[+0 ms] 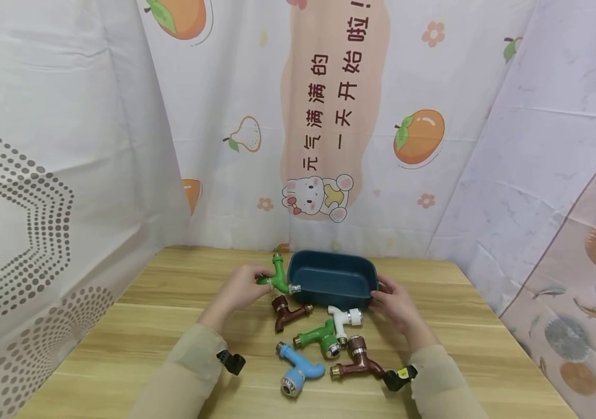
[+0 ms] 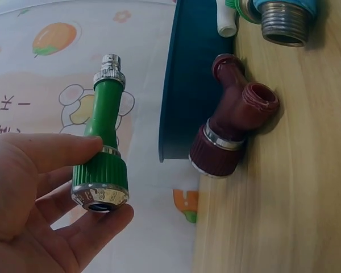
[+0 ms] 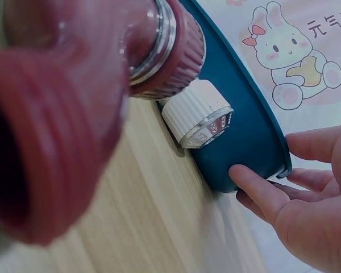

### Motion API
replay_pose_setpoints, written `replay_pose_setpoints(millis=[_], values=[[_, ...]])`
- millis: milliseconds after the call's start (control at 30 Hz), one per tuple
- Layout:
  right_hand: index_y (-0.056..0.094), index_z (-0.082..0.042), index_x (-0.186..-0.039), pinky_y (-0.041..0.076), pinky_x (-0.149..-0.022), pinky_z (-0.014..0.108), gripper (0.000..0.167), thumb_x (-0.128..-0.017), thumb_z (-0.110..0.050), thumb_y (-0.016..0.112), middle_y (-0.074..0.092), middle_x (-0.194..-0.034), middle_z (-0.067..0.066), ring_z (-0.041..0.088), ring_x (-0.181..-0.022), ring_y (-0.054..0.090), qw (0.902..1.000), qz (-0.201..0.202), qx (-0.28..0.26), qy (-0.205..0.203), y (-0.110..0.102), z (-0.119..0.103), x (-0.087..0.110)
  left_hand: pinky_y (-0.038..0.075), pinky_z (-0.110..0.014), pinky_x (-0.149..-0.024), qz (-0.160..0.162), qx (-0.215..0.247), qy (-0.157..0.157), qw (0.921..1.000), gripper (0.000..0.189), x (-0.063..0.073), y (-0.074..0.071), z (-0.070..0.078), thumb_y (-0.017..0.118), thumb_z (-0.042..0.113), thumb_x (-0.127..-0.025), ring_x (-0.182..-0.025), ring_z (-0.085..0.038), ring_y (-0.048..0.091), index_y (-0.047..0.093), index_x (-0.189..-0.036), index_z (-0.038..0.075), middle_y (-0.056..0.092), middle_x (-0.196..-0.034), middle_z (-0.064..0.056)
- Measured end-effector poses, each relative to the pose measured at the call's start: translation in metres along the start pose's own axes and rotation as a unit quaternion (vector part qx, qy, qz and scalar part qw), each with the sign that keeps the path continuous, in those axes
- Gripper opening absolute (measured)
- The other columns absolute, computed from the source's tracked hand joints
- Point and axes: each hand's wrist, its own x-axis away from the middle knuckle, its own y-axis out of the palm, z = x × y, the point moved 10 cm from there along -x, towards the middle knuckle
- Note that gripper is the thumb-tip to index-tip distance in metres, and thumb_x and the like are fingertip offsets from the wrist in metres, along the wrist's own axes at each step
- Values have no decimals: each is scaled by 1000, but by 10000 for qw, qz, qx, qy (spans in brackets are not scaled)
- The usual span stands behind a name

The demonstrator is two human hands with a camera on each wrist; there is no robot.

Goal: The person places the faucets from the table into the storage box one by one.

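Observation:
My left hand (image 1: pixel 245 284) pinches a green faucet (image 1: pixel 280 280) by its ribbed knob, up beside the left end of a dark blue basin (image 1: pixel 324 297). In the left wrist view, thumb and fingers lie round the knob of this green faucet (image 2: pixel 106 111), its metal nozzle pointing up. At the basin's right end, my right hand (image 1: pixel 396 304) grips the rim and outer wall. The right wrist view has its fingers on either side of the basin (image 3: pixel 238 145) corner. Nearest below the left hand, a dark red-brown faucet (image 1: pixel 290 316) lies on the table.
In front of the basin lie a white faucet (image 1: pixel 337 319), another green faucet (image 1: pixel 319 334), a light blue faucet (image 1: pixel 300 366) and a second red-brown faucet (image 1: pixel 359 365). The wooden table (image 1: pixel 162 308) ends at a printed curtain (image 1: pixel 224 192) behind the basin.

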Motion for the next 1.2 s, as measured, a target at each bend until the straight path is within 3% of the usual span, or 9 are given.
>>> replay_pose_setpoints(millis=[367,867,1200], values=[[21,8,-158,43,-103,57,60,-103,7,45,22,-157,38,52,-135,41,10000,29,-8,54,-1,2,1,55,-37,-83,-107,-155,110,9998,27,-14,11,12,79,10,-88,-96,-16,65,77,-114,11,71,-116,-8],[22,6,-158,45,-102,55,62,-102,6,48,23,-158,37,51,-133,45,10000,53,9,43,-1,-1,0,56,-36,-82,52,-331,348,9988,26,-33,17,25,80,11,-86,-96,-19,65,77,-112,8,70,-115,-8],[21,7,-158,45,-102,55,61,-102,7,46,22,-158,37,52,-133,43,10000,23,-8,-8,-1,1,0,55,-34,-80,-111,-441,196,9988,27,-45,28,31,79,14,-89,-90,-15,63,77,-115,9,68,-117,-6]])
